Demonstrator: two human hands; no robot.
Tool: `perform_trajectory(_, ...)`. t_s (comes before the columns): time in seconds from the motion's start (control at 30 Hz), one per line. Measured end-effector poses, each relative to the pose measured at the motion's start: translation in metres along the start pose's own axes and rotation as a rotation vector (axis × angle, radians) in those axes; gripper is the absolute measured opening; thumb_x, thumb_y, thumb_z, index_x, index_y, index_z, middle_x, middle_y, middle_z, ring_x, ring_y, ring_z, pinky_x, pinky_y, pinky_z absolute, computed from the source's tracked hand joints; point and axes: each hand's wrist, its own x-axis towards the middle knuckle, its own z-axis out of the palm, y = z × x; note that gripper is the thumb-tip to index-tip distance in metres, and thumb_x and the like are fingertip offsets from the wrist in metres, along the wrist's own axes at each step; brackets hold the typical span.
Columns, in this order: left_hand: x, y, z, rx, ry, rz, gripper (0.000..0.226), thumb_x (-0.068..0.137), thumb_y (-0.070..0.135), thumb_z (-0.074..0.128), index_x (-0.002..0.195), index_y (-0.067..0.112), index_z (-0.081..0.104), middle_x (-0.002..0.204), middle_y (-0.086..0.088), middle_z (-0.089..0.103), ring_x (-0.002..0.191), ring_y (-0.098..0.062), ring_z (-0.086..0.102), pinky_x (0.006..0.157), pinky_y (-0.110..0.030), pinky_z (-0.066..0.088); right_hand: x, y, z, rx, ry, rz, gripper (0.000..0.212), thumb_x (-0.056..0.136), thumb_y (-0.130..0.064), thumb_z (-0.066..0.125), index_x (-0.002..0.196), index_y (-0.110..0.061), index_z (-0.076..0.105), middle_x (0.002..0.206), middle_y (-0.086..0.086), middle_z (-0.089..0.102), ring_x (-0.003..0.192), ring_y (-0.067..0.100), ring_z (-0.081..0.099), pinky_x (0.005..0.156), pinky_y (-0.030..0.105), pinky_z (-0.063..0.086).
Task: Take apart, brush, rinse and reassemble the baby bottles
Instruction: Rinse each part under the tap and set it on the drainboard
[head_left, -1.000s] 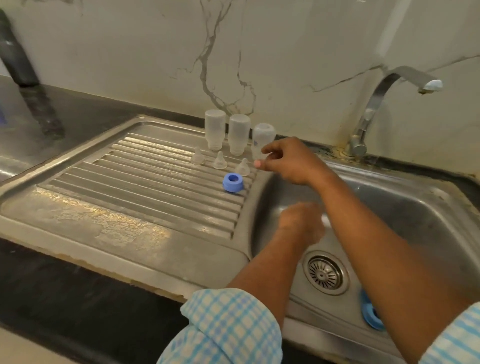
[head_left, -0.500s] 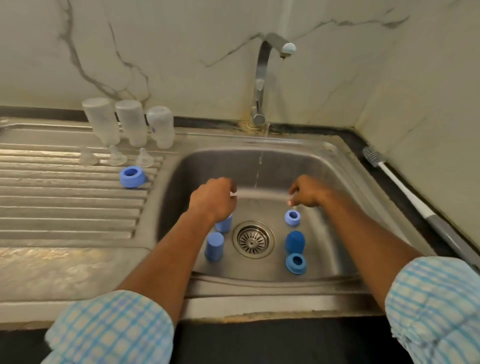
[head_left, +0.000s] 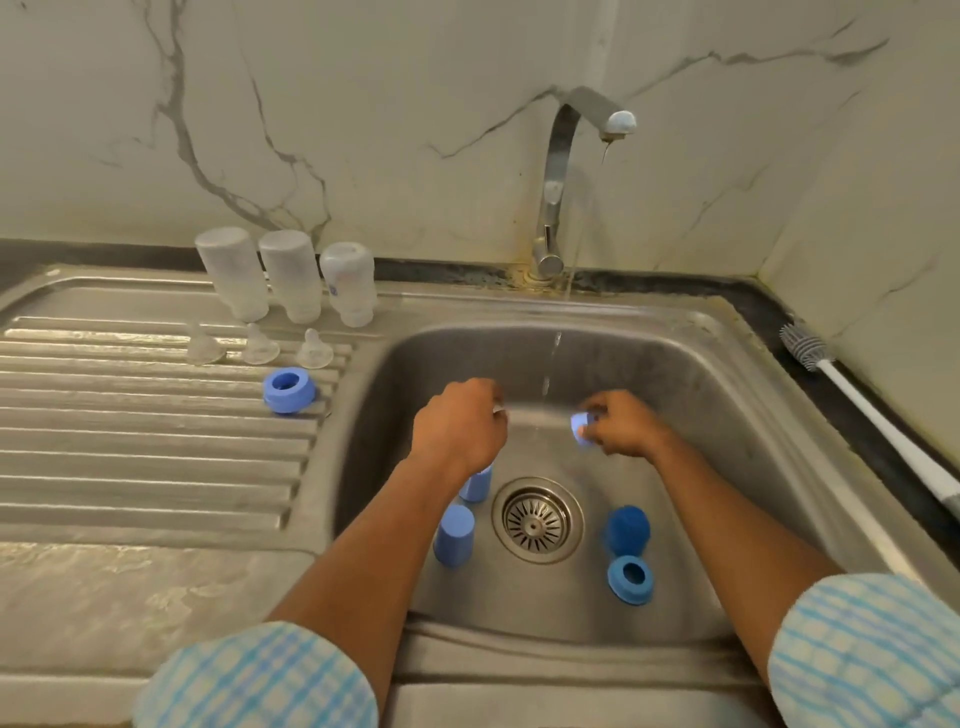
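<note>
My right hand (head_left: 623, 423) pinches a blue bottle ring (head_left: 581, 429) above the sink basin (head_left: 727, 395), just right of the thin water stream. My left hand (head_left: 460, 426) hovers curled over the basin; nothing shows in its grasp. On the basin floor stand two light blue caps (head_left: 454, 535) (head_left: 478, 486), a dark blue cap (head_left: 627, 530) and another blue ring (head_left: 630, 579). On the drainboard (head_left: 130, 441) three clear bottles (head_left: 288, 275) stand upside down, with three clear teats (head_left: 260, 345) and one blue ring (head_left: 288, 389) in front.
The tap (head_left: 561, 171) at the back runs a thin stream into the basin. The drain strainer (head_left: 536, 520) sits mid-floor. A bottle brush (head_left: 857, 405) with a white handle lies on the dark counter at the right, along the wall.
My right hand has picked the blue ring up off the basin floor and raised it beside the stream. My left hand has stayed over the basin.
</note>
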Motion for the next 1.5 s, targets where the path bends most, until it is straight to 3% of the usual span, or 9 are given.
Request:
perform_trajectory(0.17, 0.030, 0.013, 0.013, -0.253, 0.002, -0.046, 0.045, 0.093, 0.031, 0.062, 0.135, 0.017, 0.055, 0.126, -0.007, 0.066, 0.116, -0.030, 0.062, 0.098, -0.043, 0.051, -0.006, -0.050, -0.008, 0.719, 0.021, -0.075, 0.037, 0.100, -0.006, 0.052, 0.136, -0.014, 0.050, 0.128, 0.016, 0.060, 0.096, 0.023, 0.064, 0.073, 0.033, 0.056)
perform_trajectory(0.3, 0.048, 0.020, 0.027, -0.438, -0.029, 0.027, 0.066, 0.089, 0.032, 0.070, 0.148, 0.017, 0.044, 0.144, -0.005, 0.055, 0.132, -0.025, 0.052, 0.107, -0.036, 0.043, -0.009, -0.068, -0.009, 0.848, 0.006, -0.181, 0.026, 0.102, -0.003, 0.046, 0.122, -0.015, 0.056, 0.113, 0.011, 0.066, 0.089, 0.018, 0.066, 0.076, 0.031, 0.057)
perform_trajectory(0.5, 0.066, 0.031, 0.041, -0.671, 0.146, 0.059, 0.039, 0.085, 0.027, 0.075, 0.123, 0.026, 0.066, 0.111, 0.006, 0.072, 0.102, -0.013, 0.068, 0.093, -0.042, 0.055, -0.007, -0.060, -0.012, 0.861, 0.025, -0.207, 0.036, 0.094, 0.008, 0.048, 0.119, -0.014, 0.064, 0.102, 0.006, 0.071, 0.080, 0.012, 0.067, 0.071, 0.025, 0.056)
perform_trajectory(0.63, 0.065, 0.035, 0.040, -0.684, 0.219, 0.056, 0.047, 0.084, 0.010, 0.076, 0.128, 0.023, 0.062, 0.114, 0.005, 0.071, 0.103, -0.012, 0.067, 0.095, -0.039, 0.055, -0.006, -0.060, -0.017, 0.715, 0.151, -0.211, 0.029, 0.087, 0.003, 0.058, 0.104, -0.012, 0.075, 0.087, 0.009, 0.076, 0.077, 0.020, 0.071, 0.078, 0.034, 0.060)
perform_trajectory(0.77, 0.062, 0.037, 0.037, -0.643, 0.223, 0.129, 0.070, 0.085, -0.001, 0.070, 0.147, 0.019, 0.044, 0.128, -0.003, 0.066, 0.114, -0.018, 0.064, 0.099, -0.040, 0.053, -0.004, -0.058, -0.014, 0.472, 0.277, -0.231, 0.011, 0.082, -0.010, 0.075, 0.092, -0.010, 0.072, 0.074, 0.007, 0.073, 0.066, 0.017, 0.070, 0.063, 0.032, 0.057)
perform_trajectory(0.97, 0.058, 0.033, 0.035, -0.516, 0.181, 0.267, 0.075, 0.087, 0.000, 0.069, 0.150, 0.024, 0.036, 0.130, -0.004, 0.066, 0.118, -0.021, 0.063, 0.101, -0.034, 0.050, -0.007, -0.059, -0.014, 0.129, 0.499, -0.236, 0.024, 0.081, -0.030, 0.077, 0.072, -0.015, 0.062, 0.065, 0.002, 0.064, 0.060, 0.018, 0.060, 0.055, 0.030, 0.044)
perform_trajectory(1.17, 0.058, 0.026, 0.037, -0.456, 0.204, 0.294, 0.071, 0.092, 0.001, 0.063, 0.149, 0.028, 0.032, 0.129, -0.004, 0.066, 0.117, -0.020, 0.062, 0.099, -0.034, 0.050, -0.006, -0.062, -0.011, 0.095, 0.407, -0.247, 0.009, 0.086, -0.013, 0.068, 0.080, -0.012, 0.062, 0.071, 0.006, 0.065, 0.068, 0.022, 0.065, 0.061, 0.033, 0.052)
perform_trajectory(1.27, 0.058, 0.022, 0.040, -0.424, 0.219, 0.309, 0.072, 0.092, 0.002, 0.062, 0.147, 0.035, 0.028, 0.130, -0.005, 0.065, 0.115, -0.020, 0.062, 0.098, -0.039, 0.053, -0.008, -0.063, -0.010, 0.062, 0.354, -0.233, 0.015, 0.084, -0.019, 0.074, 0.079, -0.017, 0.060, 0.070, 0.003, 0.064, 0.062, 0.016, 0.061, 0.054, 0.027, 0.042)
perform_trajectory(1.5, 0.060, 0.022, 0.040, -0.427, 0.229, 0.321, 0.071, 0.092, 0.000, 0.061, 0.149, 0.030, 0.031, 0.131, -0.004, 0.065, 0.118, -0.020, 0.061, 0.097, -0.031, 0.048, -0.008, -0.066, -0.009, -0.022, 0.466, -0.230, 0.018, 0.092, -0.020, 0.062, 0.075, -0.016, 0.061, 0.074, 0.005, 0.065, 0.066, 0.018, 0.058, 0.056, 0.028, 0.039)
